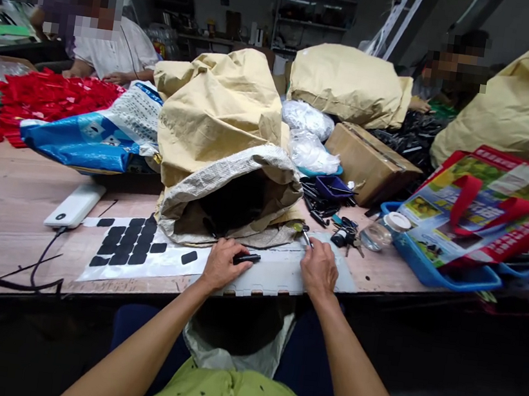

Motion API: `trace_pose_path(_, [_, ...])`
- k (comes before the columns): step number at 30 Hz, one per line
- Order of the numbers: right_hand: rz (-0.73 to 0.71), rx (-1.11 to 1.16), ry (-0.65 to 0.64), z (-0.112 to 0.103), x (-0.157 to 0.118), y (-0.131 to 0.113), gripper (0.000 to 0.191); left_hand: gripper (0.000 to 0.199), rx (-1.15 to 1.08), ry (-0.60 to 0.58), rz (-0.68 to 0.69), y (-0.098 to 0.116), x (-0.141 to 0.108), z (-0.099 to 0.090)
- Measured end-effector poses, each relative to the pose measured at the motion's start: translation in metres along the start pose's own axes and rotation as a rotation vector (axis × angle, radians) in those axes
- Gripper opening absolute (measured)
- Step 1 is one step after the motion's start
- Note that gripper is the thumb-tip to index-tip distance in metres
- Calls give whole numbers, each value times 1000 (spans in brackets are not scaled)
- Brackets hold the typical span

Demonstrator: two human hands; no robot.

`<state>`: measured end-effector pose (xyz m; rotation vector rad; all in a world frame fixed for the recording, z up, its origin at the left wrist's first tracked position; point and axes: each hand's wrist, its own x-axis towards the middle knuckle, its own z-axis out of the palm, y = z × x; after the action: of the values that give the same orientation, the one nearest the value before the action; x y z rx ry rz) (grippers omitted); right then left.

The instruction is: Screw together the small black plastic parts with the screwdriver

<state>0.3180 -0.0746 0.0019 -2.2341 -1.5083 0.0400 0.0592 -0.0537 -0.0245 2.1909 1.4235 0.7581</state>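
My left hand (222,265) is closed on a small black cylindrical piece (247,258), whose end sticks out to the right past my fingers. A little to the right, my right hand (319,270) grips a thin metallic tool (307,237) pointing up and away; its exact kind is too small to tell. Both hands rest over a pale flat board (279,271) at the table's front edge. Just beyond them lies a woven sack (235,155), its dark mouth facing me. Left of my left hand is a white sheet (165,269) bearing several black rounded-square pads (126,248).
A white power bank (75,205) with a cable lies left. Keys (347,235), a clear jar (381,231) and a blue tray (435,272) under a printed bag (482,207) are right. Behind stand a carton (371,163) and red pieces (53,99). Below, an open sack (240,331) sits between my legs.
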Motion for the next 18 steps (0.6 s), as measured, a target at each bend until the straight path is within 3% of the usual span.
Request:
trace_pose_path(4, [-66,336,88,-16,-32,-4,38,20,-9,-3,-3,0,0,0])
trace_pose_path(8, [-262,553,-33,-22,-70,-25,38,21,-25,-3,-9,0,0,1])
trace_pose_path(13, [-379,514,-116,-18,-96,-48,41,20,-48,2,-5,-1,-1,1])
trace_pose_path(18, [-433,385,-129,-9,-102,-52,43,14,-32,-1,-28,1,-1,0])
